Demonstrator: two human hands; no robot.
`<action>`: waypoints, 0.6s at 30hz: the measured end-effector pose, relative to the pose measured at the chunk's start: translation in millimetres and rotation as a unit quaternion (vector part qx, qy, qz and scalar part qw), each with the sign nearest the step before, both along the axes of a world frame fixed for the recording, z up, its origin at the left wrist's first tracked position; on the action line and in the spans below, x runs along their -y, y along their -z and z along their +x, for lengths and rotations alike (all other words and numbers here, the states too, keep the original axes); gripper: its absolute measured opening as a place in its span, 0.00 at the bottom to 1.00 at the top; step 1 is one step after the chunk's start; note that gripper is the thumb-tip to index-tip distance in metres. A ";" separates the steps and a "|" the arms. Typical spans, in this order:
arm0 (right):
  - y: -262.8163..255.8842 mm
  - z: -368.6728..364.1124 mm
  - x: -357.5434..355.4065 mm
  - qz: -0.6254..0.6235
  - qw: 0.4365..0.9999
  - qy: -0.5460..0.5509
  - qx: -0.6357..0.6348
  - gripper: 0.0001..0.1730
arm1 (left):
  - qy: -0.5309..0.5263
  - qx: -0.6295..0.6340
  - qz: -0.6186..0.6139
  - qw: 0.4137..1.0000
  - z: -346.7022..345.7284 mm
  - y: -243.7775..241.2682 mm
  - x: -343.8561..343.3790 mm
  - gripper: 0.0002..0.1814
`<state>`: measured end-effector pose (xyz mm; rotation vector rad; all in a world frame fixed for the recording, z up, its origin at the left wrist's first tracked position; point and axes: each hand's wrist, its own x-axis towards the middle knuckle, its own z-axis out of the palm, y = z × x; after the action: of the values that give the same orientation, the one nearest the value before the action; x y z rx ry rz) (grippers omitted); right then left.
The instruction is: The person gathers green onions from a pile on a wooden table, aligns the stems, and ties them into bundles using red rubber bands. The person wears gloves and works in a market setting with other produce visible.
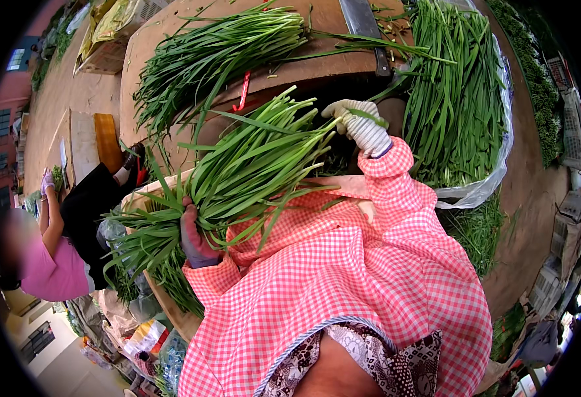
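Note:
My left hand (pixel 196 238), in a grey and maroon glove, grips a loose bunch of garlic chives (pixel 255 154) around its leafy part. The pale cut ends fan out towards my right hand (pixel 362 126), which wears a white knitted glove. A flat green chive leaf (pixel 367 115) lies across its fingers, held at the stem ends of the bunch. Beyond the bunch, a neat pile of chives (pixel 221 54) rests on a brown board (pixel 136 54). On the same board lies a cleaver (pixel 362 22), its dark handle over the near edge.
At my right stands a plastic-lined container (pixel 501 164) heaped with chives. A red strap (pixel 243 92) hangs at the board's edge. Left of me, a person in a pink top (pixel 57 270) sits by a wooden board (pixel 84 144) with a knife (pixel 63 159). Loose greens (pixel 476 233) lie on the ground.

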<state>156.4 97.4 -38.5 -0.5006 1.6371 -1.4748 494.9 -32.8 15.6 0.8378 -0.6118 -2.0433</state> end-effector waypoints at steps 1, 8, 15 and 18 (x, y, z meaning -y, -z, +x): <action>-0.1 -1.8 -3.7 -0.052 0.999 -0.007 -0.010 0.10 | 0.004 -0.003 -0.003 1.000 2.5 2.2 0.3 0.13; 9.0 -49.5 -17.7 0.011 0.973 -0.059 -0.224 0.16 | 0.010 -0.036 0.023 0.999 12.4 15.8 5.6 0.14; 4.5 -3.5 32.7 0.040 0.953 -0.228 -0.194 0.20 | 0.027 -0.057 0.003 0.998 18.1 28.3 15.6 0.16; 37.5 0.3 37.0 0.007 0.964 -0.209 -0.166 0.14 | 0.041 -0.055 -0.010 0.998 19.9 30.6 16.5 0.17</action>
<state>156.7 60.4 -76.0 -1.0609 1.6612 -1.1033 514.8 -49.3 -15.0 0.6943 -0.6134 -2.1372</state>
